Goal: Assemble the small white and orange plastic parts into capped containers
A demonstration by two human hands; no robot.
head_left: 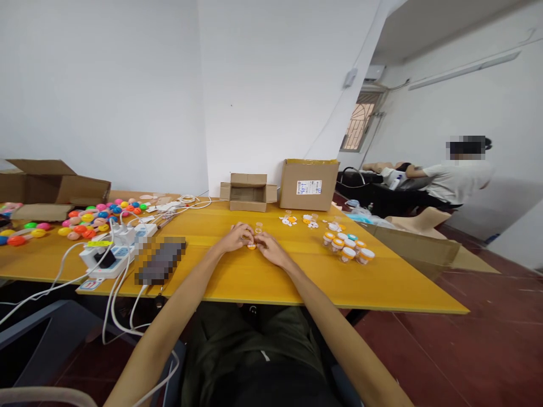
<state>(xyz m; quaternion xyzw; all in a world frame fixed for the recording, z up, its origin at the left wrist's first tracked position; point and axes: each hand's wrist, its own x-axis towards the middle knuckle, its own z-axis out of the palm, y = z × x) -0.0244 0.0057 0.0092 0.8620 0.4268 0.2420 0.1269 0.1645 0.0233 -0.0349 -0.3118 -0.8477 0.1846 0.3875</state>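
My left hand (236, 236) and my right hand (270, 246) meet on the yellow table (271, 277), fingers curled together around a small orange piece (251, 246). A small clear cup (258, 228) stands just beyond my fingers. To the right sits a cluster of small jars with orange and white lids (348, 247). Behind them lie loose white and orange pieces (311, 221).
An open small carton (248, 192) and a taller cardboard box (309, 184) stand at the table's far edge. At left are a white power strip with cables (113, 251), several coloured plastic balls (102, 215) and a big open box (51, 186). A person sits at the far right (453, 175).
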